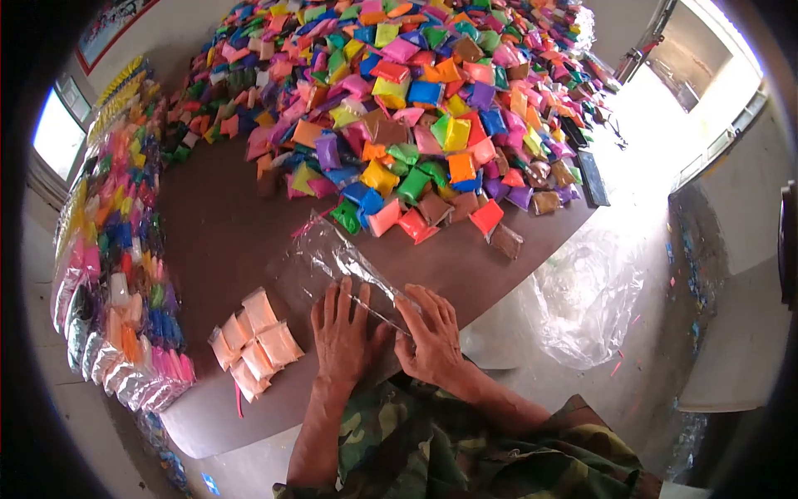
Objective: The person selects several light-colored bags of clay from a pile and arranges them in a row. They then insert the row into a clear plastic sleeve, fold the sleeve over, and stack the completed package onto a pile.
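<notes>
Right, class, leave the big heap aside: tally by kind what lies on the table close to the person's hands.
Clear plastic bag, under both hands: 1
Pale orange packets, beside the left hand: 7 (they overlap, so roughly)
Total: 8

Both hands, left hand (342, 333) beside right hand (432, 333), lie on a bag (332, 262) at the surface's (224, 241) near edge. Packets (253, 343) sit left; a pile (407, 108) lies behind.
</notes>
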A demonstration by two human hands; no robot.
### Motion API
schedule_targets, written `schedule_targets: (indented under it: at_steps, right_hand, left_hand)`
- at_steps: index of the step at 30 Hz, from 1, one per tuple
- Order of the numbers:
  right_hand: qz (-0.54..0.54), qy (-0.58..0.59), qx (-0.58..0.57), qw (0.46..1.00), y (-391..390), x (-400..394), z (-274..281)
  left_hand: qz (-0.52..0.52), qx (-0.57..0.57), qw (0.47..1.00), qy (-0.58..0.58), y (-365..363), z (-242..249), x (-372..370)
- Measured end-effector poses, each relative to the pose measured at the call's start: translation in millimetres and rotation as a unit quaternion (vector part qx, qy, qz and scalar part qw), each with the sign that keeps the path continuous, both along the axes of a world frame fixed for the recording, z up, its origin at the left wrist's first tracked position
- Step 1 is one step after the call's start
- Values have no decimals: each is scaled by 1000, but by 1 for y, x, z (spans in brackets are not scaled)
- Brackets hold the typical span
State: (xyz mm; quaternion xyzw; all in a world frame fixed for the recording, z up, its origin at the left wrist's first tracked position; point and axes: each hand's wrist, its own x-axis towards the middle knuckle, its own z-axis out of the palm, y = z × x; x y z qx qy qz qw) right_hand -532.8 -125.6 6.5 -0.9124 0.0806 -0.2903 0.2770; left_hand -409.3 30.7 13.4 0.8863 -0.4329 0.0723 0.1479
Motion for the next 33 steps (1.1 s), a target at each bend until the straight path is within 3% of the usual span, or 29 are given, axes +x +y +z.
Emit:
schedule_targets:
  at_steps: [6, 12, 19, 25, 28, 33]
  right_hand:
    - [25, 1, 26, 999, 4, -12, 11]
    - [32, -82, 43, 995, 0, -13, 2]
    - [54, -122, -5, 991, 1, -5, -2]
    - [40, -87, 37, 995, 1, -9, 5]
    - [54, -91, 50, 993, -1, -9, 2]
    - [64, -118, 96, 986, -4, -9, -4]
  left_hand:
    - [-2, -15, 1000, -8, 2, 0, 1]
    - [-5, 7, 1000, -24, -1, 4, 2]
    - [-6, 17, 999, -36, 0, 4, 4]
    - [-93, 26, 995, -2, 2, 10, 5]
    - [-173, 85, 980, 51, 8, 8, 9]
    - [-225, 81, 971, 27, -3, 19, 0]
